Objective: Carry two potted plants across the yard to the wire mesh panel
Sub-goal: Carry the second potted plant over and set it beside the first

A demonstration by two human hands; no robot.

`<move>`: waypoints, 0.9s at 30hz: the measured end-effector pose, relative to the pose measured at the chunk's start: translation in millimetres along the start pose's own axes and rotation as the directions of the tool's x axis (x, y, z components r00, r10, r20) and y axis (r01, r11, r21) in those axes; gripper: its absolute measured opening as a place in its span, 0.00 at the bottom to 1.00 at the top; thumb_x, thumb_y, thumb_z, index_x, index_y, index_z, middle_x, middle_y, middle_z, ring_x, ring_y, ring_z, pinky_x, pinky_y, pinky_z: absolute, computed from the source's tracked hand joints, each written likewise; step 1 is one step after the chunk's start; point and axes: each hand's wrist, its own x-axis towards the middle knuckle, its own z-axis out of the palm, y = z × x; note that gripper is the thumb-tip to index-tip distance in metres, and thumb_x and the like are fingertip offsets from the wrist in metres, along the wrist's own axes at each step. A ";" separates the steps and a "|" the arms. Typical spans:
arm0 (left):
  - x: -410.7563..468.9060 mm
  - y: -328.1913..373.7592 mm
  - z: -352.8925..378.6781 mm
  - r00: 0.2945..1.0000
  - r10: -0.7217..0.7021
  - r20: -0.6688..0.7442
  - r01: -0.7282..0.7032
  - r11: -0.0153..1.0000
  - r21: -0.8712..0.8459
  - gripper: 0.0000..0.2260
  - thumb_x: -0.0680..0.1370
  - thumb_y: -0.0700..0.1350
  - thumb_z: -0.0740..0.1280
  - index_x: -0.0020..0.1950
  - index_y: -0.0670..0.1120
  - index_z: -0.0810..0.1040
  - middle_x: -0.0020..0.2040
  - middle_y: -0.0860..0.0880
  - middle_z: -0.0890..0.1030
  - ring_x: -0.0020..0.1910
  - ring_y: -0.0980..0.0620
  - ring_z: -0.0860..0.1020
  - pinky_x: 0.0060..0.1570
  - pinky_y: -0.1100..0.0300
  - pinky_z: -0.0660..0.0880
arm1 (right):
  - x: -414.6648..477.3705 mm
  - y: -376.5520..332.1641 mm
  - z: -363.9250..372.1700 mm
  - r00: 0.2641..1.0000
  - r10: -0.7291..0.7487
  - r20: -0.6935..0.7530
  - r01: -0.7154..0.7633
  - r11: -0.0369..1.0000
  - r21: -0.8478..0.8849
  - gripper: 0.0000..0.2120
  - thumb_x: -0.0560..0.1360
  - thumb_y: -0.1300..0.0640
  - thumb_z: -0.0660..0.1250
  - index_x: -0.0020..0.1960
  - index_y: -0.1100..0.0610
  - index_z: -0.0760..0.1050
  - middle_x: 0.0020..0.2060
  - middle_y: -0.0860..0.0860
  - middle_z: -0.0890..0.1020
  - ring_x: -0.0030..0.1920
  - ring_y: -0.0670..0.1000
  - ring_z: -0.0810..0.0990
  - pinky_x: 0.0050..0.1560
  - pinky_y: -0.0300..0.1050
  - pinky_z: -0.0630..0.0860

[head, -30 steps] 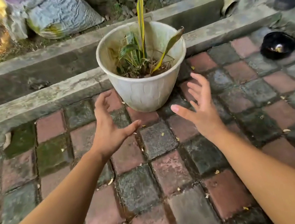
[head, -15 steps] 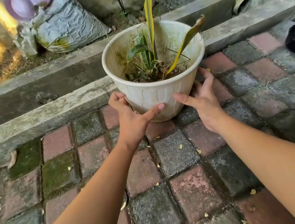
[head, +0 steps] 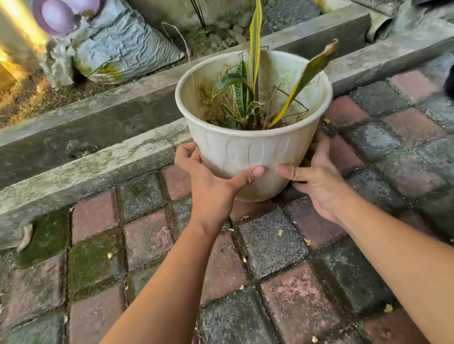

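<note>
Where both hands were spread apart a second ago, the left hand [head: 210,186] and right hand [head: 319,183] now clasp the white pot [head: 258,148], seemingly just lifting it off the paving [head: 152,238], so carrying can start

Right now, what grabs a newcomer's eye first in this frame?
The white pot with its striped plant, centre frame, clasped low on both sides by the left hand and right hand. Behind it runs a concrete curb, with a crumpled grey sack beyond at upper left. Under everything lies mossy red-and-grey brick paving.
</note>
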 end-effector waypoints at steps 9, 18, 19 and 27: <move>-45.5 23.2 -4.0 0.997 0.034 0.075 -0.028 0.997 -0.077 0.54 0.62 0.53 0.83 0.78 0.48 0.52 0.78 0.37 0.70 0.78 0.39 0.73 0.79 0.35 0.70 | -51.3 8.0 -15.4 0.977 -0.199 -0.078 0.206 0.973 0.101 0.35 0.62 0.58 0.79 0.65 0.45 0.68 0.62 0.41 0.84 0.61 0.42 0.83 0.61 0.45 0.79; -82.2 53.7 2.3 0.993 0.107 0.059 -0.101 0.991 -0.093 0.58 0.62 0.56 0.83 0.82 0.56 0.49 0.81 0.45 0.68 0.80 0.44 0.72 0.80 0.37 0.70 | -74.9 -17.2 -14.1 0.944 -0.324 -0.063 0.329 0.939 0.096 0.37 0.63 0.58 0.77 0.68 0.48 0.67 0.72 0.49 0.75 0.65 0.44 0.78 0.62 0.40 0.77; -81.4 56.0 2.7 0.991 0.123 0.059 -0.118 0.989 -0.091 0.56 0.63 0.54 0.81 0.81 0.58 0.49 0.81 0.45 0.68 0.80 0.44 0.72 0.80 0.36 0.70 | -76.7 -20.7 -13.2 0.941 -0.333 -0.060 0.337 0.935 0.107 0.37 0.63 0.58 0.77 0.69 0.49 0.66 0.74 0.53 0.73 0.66 0.46 0.77 0.65 0.44 0.76; -68.1 73.3 -3.8 0.968 0.237 0.085 -0.236 0.971 -0.021 0.59 0.59 0.65 0.86 0.80 0.75 0.52 0.85 0.54 0.61 0.86 0.45 0.61 0.85 0.38 0.60 | -94.4 -46.0 5.4 0.951 -0.286 -0.119 0.300 0.946 0.124 0.44 0.59 0.47 0.86 0.68 0.45 0.67 0.74 0.55 0.76 0.69 0.51 0.78 0.73 0.69 0.71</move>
